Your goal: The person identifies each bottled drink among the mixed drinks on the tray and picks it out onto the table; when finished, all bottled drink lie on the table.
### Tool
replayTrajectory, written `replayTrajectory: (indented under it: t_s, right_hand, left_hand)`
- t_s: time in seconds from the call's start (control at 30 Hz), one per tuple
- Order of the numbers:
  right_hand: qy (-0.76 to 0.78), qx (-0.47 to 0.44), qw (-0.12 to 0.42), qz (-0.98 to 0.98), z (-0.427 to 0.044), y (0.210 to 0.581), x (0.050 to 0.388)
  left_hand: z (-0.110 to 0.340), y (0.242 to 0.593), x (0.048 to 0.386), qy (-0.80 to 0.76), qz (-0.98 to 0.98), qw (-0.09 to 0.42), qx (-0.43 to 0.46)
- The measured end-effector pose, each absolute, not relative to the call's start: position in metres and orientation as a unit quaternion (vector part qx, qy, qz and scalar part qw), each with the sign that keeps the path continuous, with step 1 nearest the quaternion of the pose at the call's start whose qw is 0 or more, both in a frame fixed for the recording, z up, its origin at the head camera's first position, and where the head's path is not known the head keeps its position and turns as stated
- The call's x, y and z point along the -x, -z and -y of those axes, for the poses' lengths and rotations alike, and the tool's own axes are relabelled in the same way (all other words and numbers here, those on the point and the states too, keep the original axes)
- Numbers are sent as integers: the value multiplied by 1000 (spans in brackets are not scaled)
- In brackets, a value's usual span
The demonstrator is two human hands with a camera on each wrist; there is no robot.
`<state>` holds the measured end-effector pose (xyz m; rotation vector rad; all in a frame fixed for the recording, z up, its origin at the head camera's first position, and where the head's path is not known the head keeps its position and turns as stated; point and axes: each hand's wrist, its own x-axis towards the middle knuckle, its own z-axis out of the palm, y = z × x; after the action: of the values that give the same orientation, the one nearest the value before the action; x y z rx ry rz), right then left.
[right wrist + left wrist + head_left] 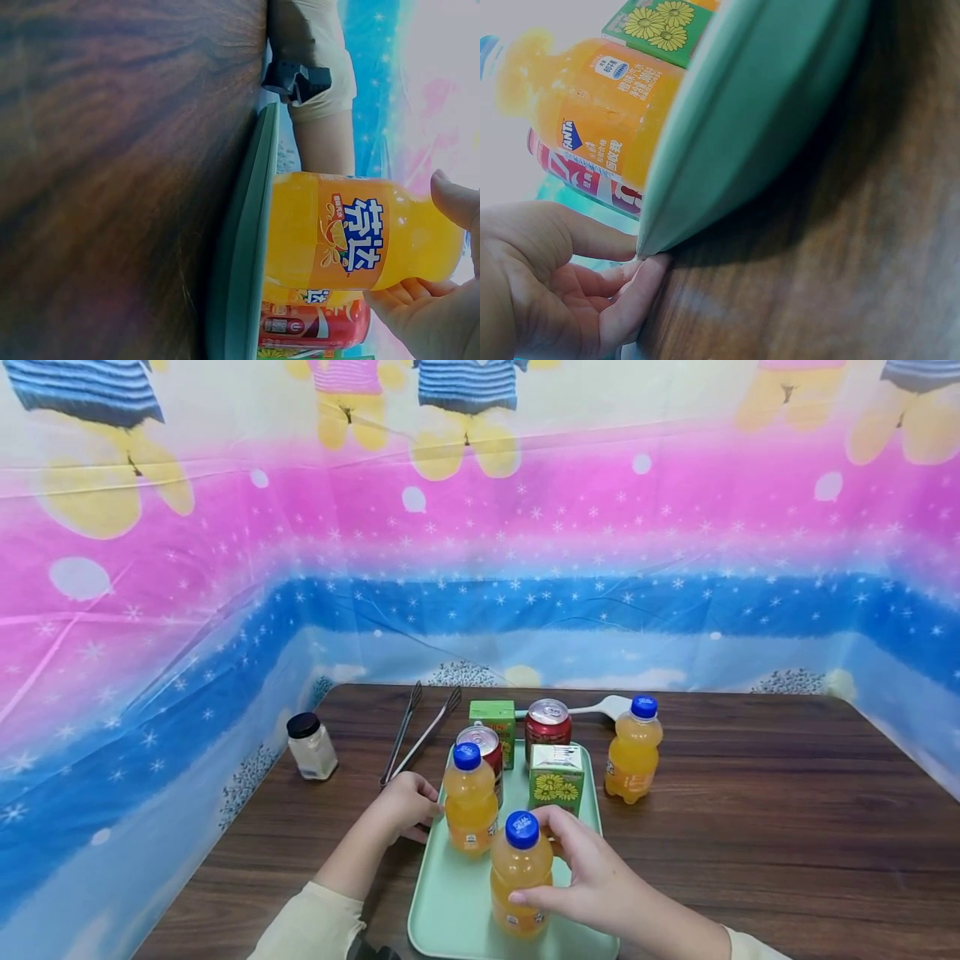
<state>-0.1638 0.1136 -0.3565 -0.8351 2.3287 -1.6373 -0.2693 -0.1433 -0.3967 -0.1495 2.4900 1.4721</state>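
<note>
A light green tray [453,920] lies on the table, and my left hand [408,807] pinches its left rim; the left wrist view shows thumb above and fingertips at the underside. My right hand [592,870] grips an orange soda bottle [519,877] with a blue cap, upright at the tray's near end. In the right wrist view the bottle's base [281,229] is at the tray. Behind it on the tray stand another orange soda bottle [469,810], two red soda cans, one [495,752] partly hidden, and two green drink cartons, the nearer one [557,783] with yellow flowers.
A third orange soda bottle [634,756] stands on the table right of the tray. A white-handled utensil [609,707] lies behind the tray. Metal tongs [408,745] and a black-lidded jar [313,752] are at the left. A printed cloth [562,602] hangs around the table.
</note>
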Motion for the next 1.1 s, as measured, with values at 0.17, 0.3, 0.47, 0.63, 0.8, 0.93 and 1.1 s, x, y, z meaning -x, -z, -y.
replayTrajectory:
  t_s: [0.17,0.3,0.47,0.63,0.8,0.93,1.1]
  right_hand:
    - [549,283,90,-782,-114,356,163]
    - [542,288,80,-785,-114,356,162]
    - [537,290,68,-789,-114,358,162]
    - [538,291,59,-789,-116,358,160]
    - [541,291,56,-787,-121,358,158]
    - [542,295,46,-786,-125,359,157]
    - [537,304,26,-787,-130,360,156]
  left_hand:
    - [143,396,267,-509,-851,121,45]
    - [143,395,266,-508,-852,119,42]
    - [143,395,267,-508,-851,120,44]
    - [143,395,267,-508,-851,121,48]
    - [143,396,268,-505,-853,126,48]
    - [144,395,268,-504,-853,126,51]
    - [144,396,269,-509,-850,128,52]
